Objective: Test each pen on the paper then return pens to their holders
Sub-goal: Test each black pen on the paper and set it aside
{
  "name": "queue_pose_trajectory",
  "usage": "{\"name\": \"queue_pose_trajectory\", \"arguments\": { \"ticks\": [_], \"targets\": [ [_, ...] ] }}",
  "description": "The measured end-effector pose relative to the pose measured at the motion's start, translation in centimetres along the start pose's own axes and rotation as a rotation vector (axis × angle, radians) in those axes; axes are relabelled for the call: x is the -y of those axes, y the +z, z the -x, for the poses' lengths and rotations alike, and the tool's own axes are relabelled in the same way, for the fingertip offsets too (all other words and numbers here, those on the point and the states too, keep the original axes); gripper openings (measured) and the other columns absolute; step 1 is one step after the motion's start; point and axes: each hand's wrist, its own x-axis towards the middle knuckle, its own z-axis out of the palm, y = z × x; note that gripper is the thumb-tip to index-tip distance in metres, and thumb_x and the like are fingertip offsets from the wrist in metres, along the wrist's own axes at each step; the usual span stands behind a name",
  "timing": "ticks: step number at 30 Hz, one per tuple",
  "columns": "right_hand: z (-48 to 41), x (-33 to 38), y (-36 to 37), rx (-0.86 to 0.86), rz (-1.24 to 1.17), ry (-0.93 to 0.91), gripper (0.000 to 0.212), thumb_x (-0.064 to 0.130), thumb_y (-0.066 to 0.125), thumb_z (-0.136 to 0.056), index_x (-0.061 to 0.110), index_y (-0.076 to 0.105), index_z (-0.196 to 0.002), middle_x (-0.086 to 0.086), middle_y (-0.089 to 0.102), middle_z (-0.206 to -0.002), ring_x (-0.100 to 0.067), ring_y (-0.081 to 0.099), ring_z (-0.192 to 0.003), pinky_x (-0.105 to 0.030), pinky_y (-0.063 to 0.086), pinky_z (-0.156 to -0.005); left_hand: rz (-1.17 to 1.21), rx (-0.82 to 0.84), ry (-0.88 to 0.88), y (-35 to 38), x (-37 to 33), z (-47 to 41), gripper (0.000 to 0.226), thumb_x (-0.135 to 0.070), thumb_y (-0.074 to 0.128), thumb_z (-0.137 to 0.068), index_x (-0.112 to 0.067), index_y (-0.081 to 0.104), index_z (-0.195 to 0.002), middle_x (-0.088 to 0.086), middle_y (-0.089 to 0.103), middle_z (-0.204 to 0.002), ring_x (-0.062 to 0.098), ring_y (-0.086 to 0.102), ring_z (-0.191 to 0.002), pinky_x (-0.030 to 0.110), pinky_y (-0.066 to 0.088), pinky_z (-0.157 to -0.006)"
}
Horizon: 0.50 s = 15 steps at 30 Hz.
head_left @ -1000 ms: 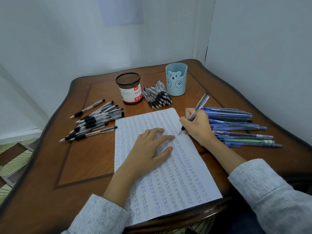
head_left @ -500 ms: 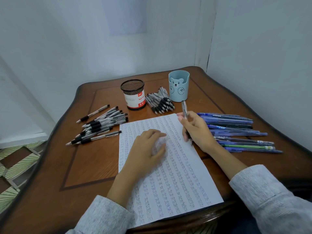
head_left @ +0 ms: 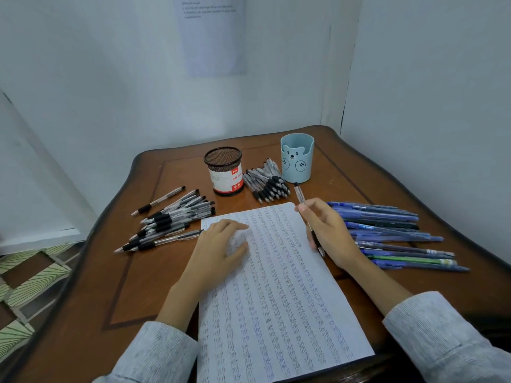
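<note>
A white sheet of paper (head_left: 276,294) covered in rows of pen marks lies on the wooden table (head_left: 88,286). My left hand (head_left: 221,250) rests flat on its upper left part. My right hand (head_left: 329,233) holds a clear pen with a black grip (head_left: 300,196) at the paper's upper right edge, its back end pointing toward the blue bear holder (head_left: 297,158). A black mesh holder (head_left: 224,171) stands left of the bear holder. Between the two holders lies a pile of black-grip pens (head_left: 266,183).
More black-grip pens (head_left: 171,219) lie in a loose heap left of the paper. Several blue pens (head_left: 392,233) lie in a row to the right of my right hand. Walls close the far and right sides; a printed sheet (head_left: 211,34) hangs on the far wall.
My right hand lifted the pen's tip off the paper and turned the pen over so it points toward the holders. The left hand stayed on the paper. The camera tilted upward.
</note>
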Motion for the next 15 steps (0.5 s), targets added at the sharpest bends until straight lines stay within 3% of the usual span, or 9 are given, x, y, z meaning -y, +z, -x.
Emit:
{"name": "queue_pose_trajectory", "arguments": {
  "ticks": [2,5,8,12,15],
  "targets": [
    [-0.5,-0.1,0.0,-0.002,0.003,0.065,0.024,0.028,0.041,-0.101,0.008,0.053,-0.107,0.003,0.048,-0.047,-0.01,0.04,-0.04,-0.026,0.04,-0.05,0.004,0.012,0.0,0.1,0.2,-0.3,0.03,-0.036,0.05,-0.096,-0.034,0.052,-0.126,-0.021,0.043,-0.123,-0.001,0.036,-0.114,0.023,0.024,-0.094],
    [-1.6,0.0,-0.3,0.007,-0.085,0.228,0.027,0.011,0.032,-0.102,0.008,0.055,-0.116,0.0,0.05,-0.051,-0.005,0.042,-0.038,-0.017,0.035,-0.039,-0.01,0.02,0.021,0.5,0.5,-0.4,0.029,-0.041,0.05,-0.096,-0.034,0.055,-0.123,-0.019,0.045,-0.125,0.0,0.037,-0.115,0.024,0.022,-0.094],
    [-2.5,0.4,-0.5,0.023,-0.064,0.275,0.031,0.005,0.035,-0.098,0.012,0.061,-0.114,-0.002,0.052,-0.061,-0.002,0.041,-0.038,-0.014,0.03,-0.038,-0.013,0.025,0.021,0.7,0.7,-0.5,0.031,-0.048,0.047,-0.095,-0.036,0.055,-0.123,-0.021,0.043,-0.125,0.0,0.035,-0.116,0.024,0.022,-0.096],
    [-5.3,1.0,0.0,-0.134,0.208,0.122,0.023,0.011,0.06,-0.092,0.011,0.069,-0.113,0.004,0.067,-0.088,0.0,0.056,-0.068,-0.012,0.042,-0.062,-0.02,0.034,0.018,0.7,0.8,-0.7,0.031,-0.048,0.047,-0.094,-0.039,0.052,-0.123,-0.023,0.039,-0.125,-0.003,0.032,-0.116,0.021,0.02,-0.095],
    [-8.2,1.3,0.5,-0.303,0.268,0.063,0.025,0.014,0.066,-0.089,0.008,0.07,-0.113,-0.004,0.069,-0.112,-0.006,0.057,-0.092,-0.024,0.051,-0.08,-0.015,0.038,0.022,0.7,0.9,-0.7,0.032,-0.05,0.046,-0.094,-0.04,0.049,-0.125,-0.025,0.036,-0.127,-0.007,0.028,-0.115,0.019,0.018,-0.095]
  ]
}}
